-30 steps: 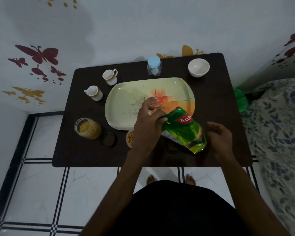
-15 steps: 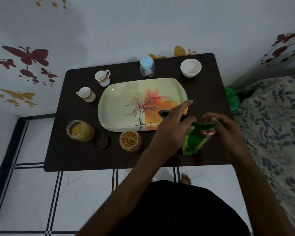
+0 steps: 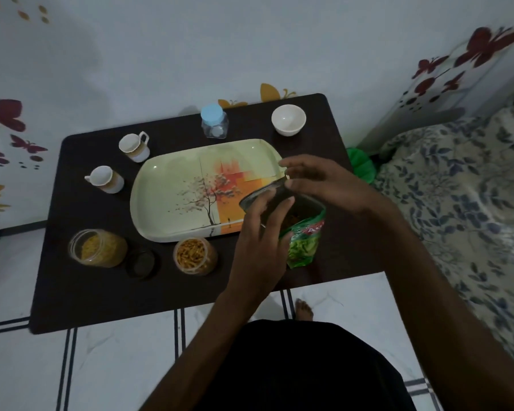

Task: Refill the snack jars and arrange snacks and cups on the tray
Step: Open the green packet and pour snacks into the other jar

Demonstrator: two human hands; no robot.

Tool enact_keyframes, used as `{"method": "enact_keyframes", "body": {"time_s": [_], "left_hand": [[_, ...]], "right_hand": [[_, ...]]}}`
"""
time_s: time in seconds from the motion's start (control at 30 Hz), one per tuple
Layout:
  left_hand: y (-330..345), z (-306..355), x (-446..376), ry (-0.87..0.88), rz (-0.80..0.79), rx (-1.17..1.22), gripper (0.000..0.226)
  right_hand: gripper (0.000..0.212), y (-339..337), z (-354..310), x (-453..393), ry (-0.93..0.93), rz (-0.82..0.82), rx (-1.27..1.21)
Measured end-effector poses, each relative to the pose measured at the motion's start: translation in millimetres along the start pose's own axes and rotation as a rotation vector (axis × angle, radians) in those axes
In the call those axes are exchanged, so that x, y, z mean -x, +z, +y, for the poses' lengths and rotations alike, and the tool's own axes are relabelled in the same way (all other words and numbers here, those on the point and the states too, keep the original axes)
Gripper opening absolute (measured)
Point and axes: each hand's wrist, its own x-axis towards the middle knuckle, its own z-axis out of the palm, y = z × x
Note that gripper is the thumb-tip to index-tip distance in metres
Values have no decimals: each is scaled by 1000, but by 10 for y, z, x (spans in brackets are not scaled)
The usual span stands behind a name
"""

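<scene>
Hands' grip on green snack packet (image 3: 304, 246): left hand (image 3: 261, 241) hiding its front, right hand (image 3: 324, 185) pinching rim, contents murky

Bare forearms, no sleeves visible; black garment (image 3: 303, 366) over torso; one bare foot (image 3: 304, 310) on floor.

Snack pouch (image 3: 304, 243): glossy crinkled foil-plastic. Tray (image 3: 172, 185): smooth, glossy. Beside tray, jars (image 3: 97, 247) clear plastic; table (image 3: 80, 292) dark, matt.
</scene>
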Motion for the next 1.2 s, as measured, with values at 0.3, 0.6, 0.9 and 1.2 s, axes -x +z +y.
{"method": "enact_keyframes", "body": {"time_s": [0.3,0.6,0.9,1.2], "left_hand": [[-154,-199,154,-72,105,-105,14],[-194,-282,83,-120,-11,109,10],[-216,-210,-230,-396,57,346,35],[-84,-247,-213,-247,-23,254,15]], "right_hand": [[12,-149,154,9,-74,76,198],[14,-331,532,563,-151,164,26],[28,-435,603,735,-272,580,66],[40,-455,597,825,-144,532,346]]}}
